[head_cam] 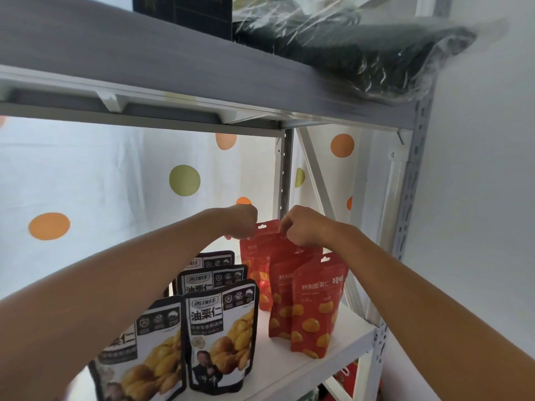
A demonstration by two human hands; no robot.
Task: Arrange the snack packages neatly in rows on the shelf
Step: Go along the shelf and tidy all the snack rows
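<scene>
- Hands reached together to the far end of a white shelf (pixel 333 347): the left hand (pixel 241 219) and right hand (pixel 301 227) each pinched a top corner of the rearmost red pouch (pixel 257 264), fingers closed on its sealed edge.
- That pouch stood upright at the back of a row on the right; two more red pouches (pixel 314 305) stood in front of it, overlapping.
- Black-and-white pouches (pixel 221 334) picturing yellow chestnuts stood in two rows to the left, nearer the viewer, partly hidden by the left forearm.
- Overhead, a grey upper shelf (pixel 144 56) held a dark bundle wrapped in clear plastic (pixel 362 53).
- Behind hung a white curtain (pixel 115 175) dotted orange and green.
</scene>
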